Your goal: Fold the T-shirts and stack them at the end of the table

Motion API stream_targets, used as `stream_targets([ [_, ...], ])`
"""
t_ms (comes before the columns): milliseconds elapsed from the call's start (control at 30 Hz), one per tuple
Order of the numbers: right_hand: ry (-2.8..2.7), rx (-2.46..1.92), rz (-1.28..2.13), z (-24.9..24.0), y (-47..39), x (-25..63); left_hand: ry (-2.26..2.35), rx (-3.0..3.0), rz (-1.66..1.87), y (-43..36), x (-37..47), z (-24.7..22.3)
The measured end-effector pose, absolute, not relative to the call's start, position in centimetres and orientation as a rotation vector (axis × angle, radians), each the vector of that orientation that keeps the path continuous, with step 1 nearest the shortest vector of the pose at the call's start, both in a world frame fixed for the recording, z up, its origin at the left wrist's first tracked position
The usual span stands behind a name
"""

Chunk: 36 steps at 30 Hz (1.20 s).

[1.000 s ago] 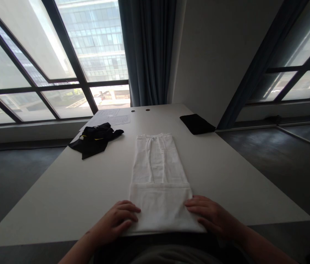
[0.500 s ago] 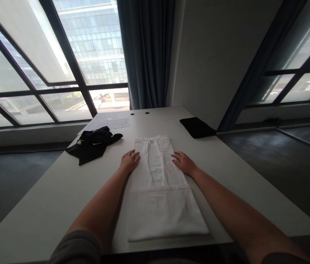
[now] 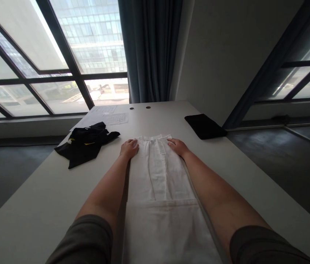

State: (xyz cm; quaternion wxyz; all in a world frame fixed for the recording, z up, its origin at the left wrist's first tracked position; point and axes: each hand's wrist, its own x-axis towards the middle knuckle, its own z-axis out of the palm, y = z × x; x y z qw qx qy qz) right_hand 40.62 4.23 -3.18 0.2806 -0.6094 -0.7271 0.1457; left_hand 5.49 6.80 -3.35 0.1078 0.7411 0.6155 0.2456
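Observation:
White trousers (image 3: 155,176) lie folded lengthwise on the table, waistband at the far end, with a cross-fold seam partway toward me. My left hand (image 3: 129,148) rests at the left edge just below the waistband, fingers laid over the cloth's border. At the far right corner, my right hand (image 3: 179,147) has its fingers stretched onto the fabric beside the waistband. Both thumbs are hard to make out. The near end of the trousers runs out of the bottom of the view.
On the white table (image 3: 88,194), a crumpled black garment (image 3: 84,145) with yellow marks lies left. Paper sheets (image 3: 113,118) are behind it. A folded black cloth (image 3: 205,125) sits near the right edge. Two round cable holes are at the back, before a blue curtain (image 3: 150,51).
Both hands have slid forward along the trousers' sides, up to the waistband end. The view has leaned closer, so the near hem has left the frame.

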Motion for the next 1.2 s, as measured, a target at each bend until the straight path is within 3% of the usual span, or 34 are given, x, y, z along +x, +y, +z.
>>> stream_targets([
  [333,-1.502,-1.443,0.499,-2.7,2.0,40.9,1.441,2.023,1.317,5.8,4.6,-3.8],
  [533,-1.34,-1.185,0.522,-1.6,-1.0,39.4,1.246,1.951,1.576,1.5,4.6,-1.6],
  [733,-1.512,-1.119,0.603,-1.1,-7.5,41.2,1.289,2.147,1.394,-5.9,2.3,0.0],
  [967,-2.195,-1.152,0.53,-1.0,-13.0,44.1,0.973,2.566,0.592,-10.1,-0.4,0.0],
  [1200,-2.105,-1.136,0.249,-0.1,-12.4,43.3,1.092,2.616,0.712,-10.8,1.7,2.5],
])
